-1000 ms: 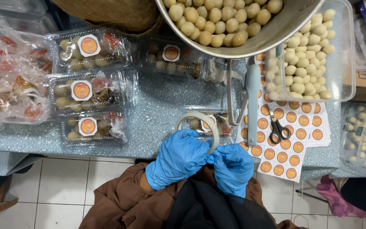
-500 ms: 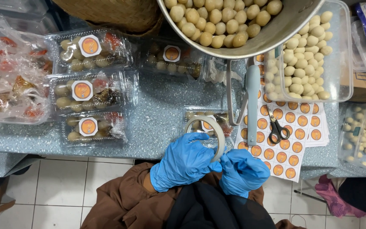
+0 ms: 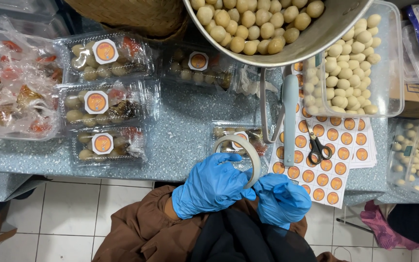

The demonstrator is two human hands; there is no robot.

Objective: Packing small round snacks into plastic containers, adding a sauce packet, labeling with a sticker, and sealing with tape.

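Since earlier frame, both hands pulled back toward my chest, tape roll [image 3: 242,154] lifted off counter edge. Left hand [image 3: 212,184] curls fingers around roll, holding it upright in front of small clear box [image 3: 241,133]. Right hand [image 3: 282,199] pinched closed at roll's lower rim, seemingly picking at tape end. Step in hand: freeing tape end. Next move needs firm pinch, steady pull. 3 labelled boxes [image 3: 103,114] lie left, scissors [image 3: 318,148] on sticker sheet [image 3: 333,182].
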